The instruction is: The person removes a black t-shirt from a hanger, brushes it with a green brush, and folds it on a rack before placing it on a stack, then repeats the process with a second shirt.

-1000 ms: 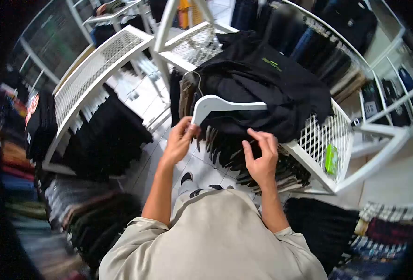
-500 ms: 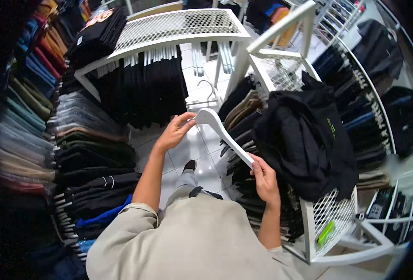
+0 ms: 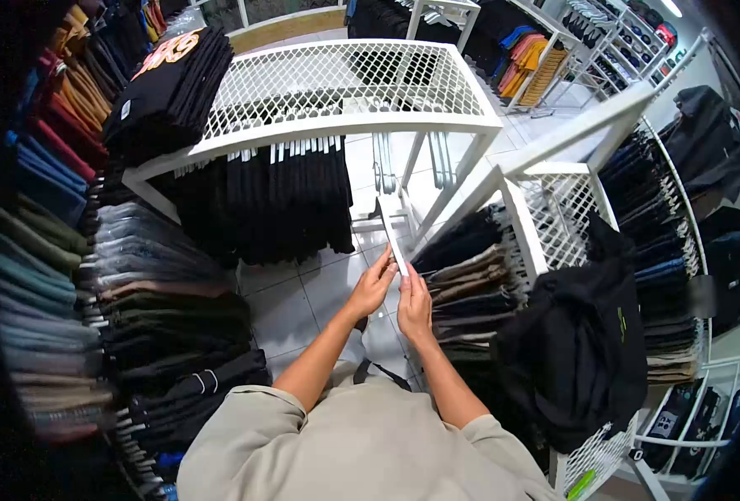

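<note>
A white clothes hanger (image 3: 391, 231) points away from me between my hands, seen nearly edge-on. My left hand (image 3: 372, 286) is closed on its near end from the left, fingertips along the edge. On the opposite side my right hand (image 3: 414, 305) grips the same end, its thumb and fingers close to those of the left. The far end of the hanger reaches toward the rail of the mesh-topped rack (image 3: 362, 154). To the right of my hands a black garment (image 3: 570, 342) lies bunched over a white mesh stand.
Folded black clothes (image 3: 169, 88) are stacked on the rack's left end, with black trousers (image 3: 278, 200) hanging below. Rows of hanging trousers (image 3: 157, 250) line my left; more trousers (image 3: 470, 280) hang at right. A bright green object (image 3: 581, 484) lies at lower right. Tiled floor (image 3: 282, 305) shows ahead.
My hands have come together at one end of the hanger, which has turned from slanting sideways to pointing forward. The view has tilted up, showing more of the shop.
</note>
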Demonstrator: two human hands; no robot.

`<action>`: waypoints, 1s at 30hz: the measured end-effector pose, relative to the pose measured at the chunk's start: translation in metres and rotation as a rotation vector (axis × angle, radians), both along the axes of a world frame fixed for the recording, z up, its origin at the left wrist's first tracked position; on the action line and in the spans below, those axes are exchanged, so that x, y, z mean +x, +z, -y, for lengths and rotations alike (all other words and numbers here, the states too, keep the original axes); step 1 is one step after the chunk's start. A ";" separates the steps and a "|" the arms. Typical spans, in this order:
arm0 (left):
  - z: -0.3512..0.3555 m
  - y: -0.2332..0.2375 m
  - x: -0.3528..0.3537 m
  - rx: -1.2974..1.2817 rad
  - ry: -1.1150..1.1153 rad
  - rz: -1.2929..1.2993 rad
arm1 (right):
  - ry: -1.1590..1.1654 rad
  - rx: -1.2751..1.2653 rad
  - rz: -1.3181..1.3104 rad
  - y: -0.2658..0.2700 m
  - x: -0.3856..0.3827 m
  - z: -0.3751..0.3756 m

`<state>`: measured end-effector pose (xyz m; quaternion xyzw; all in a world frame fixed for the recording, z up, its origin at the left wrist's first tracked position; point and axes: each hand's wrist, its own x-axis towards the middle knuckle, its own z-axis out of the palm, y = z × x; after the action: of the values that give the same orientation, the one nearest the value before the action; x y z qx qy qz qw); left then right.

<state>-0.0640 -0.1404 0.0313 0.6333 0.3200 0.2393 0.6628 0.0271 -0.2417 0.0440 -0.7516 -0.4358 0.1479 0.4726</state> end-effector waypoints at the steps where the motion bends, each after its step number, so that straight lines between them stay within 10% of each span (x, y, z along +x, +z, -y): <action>1: -0.016 0.003 0.002 -0.015 0.006 0.025 | -0.001 -0.014 -0.003 0.000 0.004 -0.019; 15: -0.190 -0.001 0.036 -0.065 0.025 0.175 | -0.064 0.059 -0.062 0.004 0.036 -0.215; 30: -0.258 -0.012 0.075 -0.217 0.044 0.068 | -0.177 0.067 -0.122 -0.017 0.044 -0.261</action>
<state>0.0111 0.1177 0.0196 0.5420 0.3353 0.2391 0.7326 0.0712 0.0193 0.0266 -0.7606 -0.3427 0.1365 0.5342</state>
